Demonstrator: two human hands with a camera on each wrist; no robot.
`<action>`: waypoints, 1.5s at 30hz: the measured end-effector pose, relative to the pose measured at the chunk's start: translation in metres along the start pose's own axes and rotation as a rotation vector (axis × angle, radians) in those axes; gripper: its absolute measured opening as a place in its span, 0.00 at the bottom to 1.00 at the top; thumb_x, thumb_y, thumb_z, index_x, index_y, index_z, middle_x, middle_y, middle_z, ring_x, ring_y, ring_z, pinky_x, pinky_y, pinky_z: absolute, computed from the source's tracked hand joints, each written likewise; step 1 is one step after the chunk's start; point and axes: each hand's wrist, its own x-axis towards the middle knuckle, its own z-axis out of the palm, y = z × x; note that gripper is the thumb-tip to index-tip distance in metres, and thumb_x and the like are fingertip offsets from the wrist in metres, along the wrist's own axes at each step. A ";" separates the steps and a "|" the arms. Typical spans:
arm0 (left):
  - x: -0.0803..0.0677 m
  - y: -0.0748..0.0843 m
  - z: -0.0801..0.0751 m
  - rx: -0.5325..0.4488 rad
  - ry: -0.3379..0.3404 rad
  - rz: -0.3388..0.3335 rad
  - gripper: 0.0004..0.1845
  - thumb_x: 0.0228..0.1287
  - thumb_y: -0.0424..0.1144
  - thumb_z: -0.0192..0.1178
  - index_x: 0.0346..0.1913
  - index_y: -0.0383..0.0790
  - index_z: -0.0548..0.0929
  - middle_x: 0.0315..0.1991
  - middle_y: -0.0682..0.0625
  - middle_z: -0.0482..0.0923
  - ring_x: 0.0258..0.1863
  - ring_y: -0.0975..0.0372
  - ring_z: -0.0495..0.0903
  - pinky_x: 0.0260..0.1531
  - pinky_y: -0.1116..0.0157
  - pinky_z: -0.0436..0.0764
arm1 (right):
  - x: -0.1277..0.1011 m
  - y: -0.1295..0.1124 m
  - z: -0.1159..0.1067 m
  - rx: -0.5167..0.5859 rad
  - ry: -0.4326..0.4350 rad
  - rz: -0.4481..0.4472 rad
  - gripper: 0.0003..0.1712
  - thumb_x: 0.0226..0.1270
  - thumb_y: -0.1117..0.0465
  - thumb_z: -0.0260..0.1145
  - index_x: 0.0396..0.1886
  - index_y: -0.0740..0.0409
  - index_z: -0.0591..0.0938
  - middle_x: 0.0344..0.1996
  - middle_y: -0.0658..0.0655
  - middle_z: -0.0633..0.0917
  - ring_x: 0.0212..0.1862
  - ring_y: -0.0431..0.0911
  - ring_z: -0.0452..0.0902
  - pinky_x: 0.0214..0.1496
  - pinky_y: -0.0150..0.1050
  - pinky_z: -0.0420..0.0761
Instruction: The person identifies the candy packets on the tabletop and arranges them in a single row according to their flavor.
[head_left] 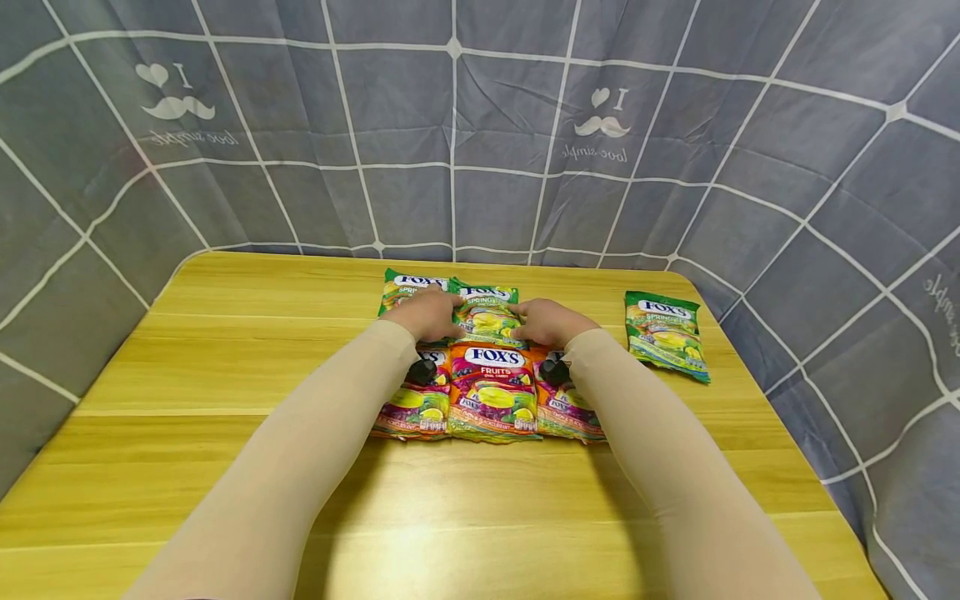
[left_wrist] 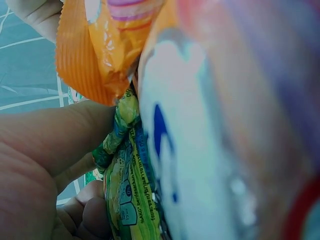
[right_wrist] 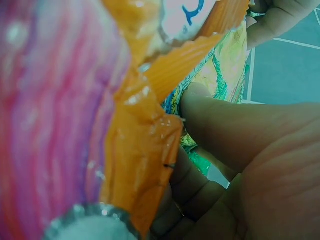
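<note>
A green FOX'S Spring candy bag [head_left: 486,314] lies behind the middle of the front row, between both hands. My left hand [head_left: 429,314] grips its left edge, and my right hand [head_left: 553,322] grips its right edge. In the right wrist view, the thumb [right_wrist: 210,117] presses on the green wrapper while the other fingers curl below. The left thumb [left_wrist: 80,130] lies at the crimped end of the same bag in the left wrist view. Another green candy bag [head_left: 401,288] is partly covered by the left hand. Directly in front is an orange and purple FOX'S Fruits bag [head_left: 493,396].
Two more Fruits bags, one left [head_left: 411,417] and one right [head_left: 567,417], flank the middle one, partly hidden by the wrists. A separate green candy bag [head_left: 666,335] lies at the far right of the wooden table [head_left: 225,358]. Grey checked curtain [head_left: 405,108] surrounds the table.
</note>
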 end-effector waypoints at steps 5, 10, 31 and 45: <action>0.000 0.000 0.000 -0.006 -0.001 -0.002 0.38 0.74 0.53 0.66 0.82 0.48 0.67 0.77 0.38 0.65 0.77 0.45 0.65 0.76 0.46 0.70 | 0.000 -0.001 0.000 -0.028 0.003 -0.009 0.40 0.81 0.51 0.63 0.85 0.45 0.60 0.80 0.61 0.69 0.81 0.59 0.61 0.84 0.55 0.62; -0.002 0.000 0.000 -0.007 0.010 0.002 0.37 0.74 0.52 0.66 0.81 0.47 0.67 0.76 0.38 0.66 0.77 0.45 0.65 0.76 0.46 0.70 | -0.002 -0.002 0.000 -0.025 0.006 -0.010 0.39 0.81 0.51 0.63 0.85 0.46 0.60 0.80 0.61 0.69 0.80 0.58 0.63 0.83 0.55 0.62; 0.000 0.001 0.002 -0.005 0.011 -0.002 0.38 0.75 0.52 0.66 0.82 0.47 0.67 0.76 0.38 0.65 0.76 0.45 0.66 0.76 0.46 0.70 | -0.005 -0.002 -0.001 -0.017 0.009 0.003 0.39 0.81 0.51 0.63 0.85 0.46 0.61 0.80 0.61 0.69 0.81 0.59 0.61 0.84 0.56 0.61; -0.002 0.003 0.001 0.010 0.008 -0.016 0.37 0.75 0.52 0.66 0.81 0.48 0.67 0.78 0.38 0.64 0.78 0.44 0.64 0.75 0.44 0.70 | 0.000 0.001 -0.001 0.005 0.014 -0.005 0.40 0.80 0.51 0.65 0.85 0.47 0.62 0.77 0.63 0.73 0.77 0.58 0.68 0.82 0.56 0.65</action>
